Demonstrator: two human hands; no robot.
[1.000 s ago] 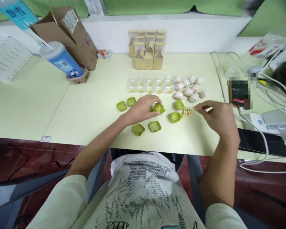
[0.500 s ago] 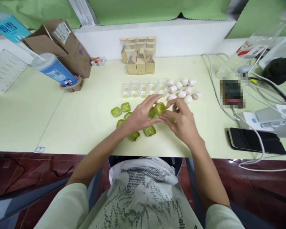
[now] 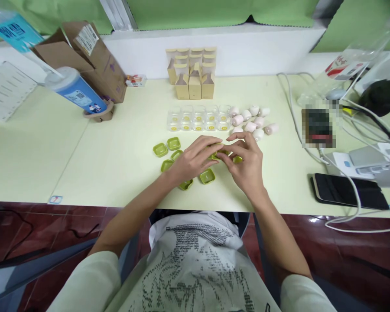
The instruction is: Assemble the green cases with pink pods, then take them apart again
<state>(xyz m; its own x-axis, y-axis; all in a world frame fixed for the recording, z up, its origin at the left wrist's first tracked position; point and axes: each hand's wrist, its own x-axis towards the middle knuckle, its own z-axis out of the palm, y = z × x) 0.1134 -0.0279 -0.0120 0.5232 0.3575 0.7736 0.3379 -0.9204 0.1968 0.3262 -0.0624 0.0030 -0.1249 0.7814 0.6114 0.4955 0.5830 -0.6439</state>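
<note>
My left hand point(image 3: 193, 159) and my right hand point(image 3: 245, 164) meet over the middle of the pale yellow table point(image 3: 117, 147), fingers curled together around a small green plastic case point(image 3: 219, 154) that mostly hides between them. Several open green case halves point(image 3: 206, 176) lie on the table around and under my hands, two more point(image 3: 166, 146) to the left. Behind my hands stands a row of small clear boxes point(image 3: 198, 119) with yellow dots, and beside them a cluster of pale pink oval pieces point(image 3: 251, 121).
Tan cardboard boxes point(image 3: 191, 73) stand stacked at the back by the white wall. A brown carton point(image 3: 81, 56) and a blue tube point(image 3: 74, 93) sit at the back left. At right lie cables point(image 3: 292, 112), a black phone point(image 3: 347, 190) and other devices.
My right hand came in from the right to join the left on the green case. Both hands then lowered the case toward the table.
</note>
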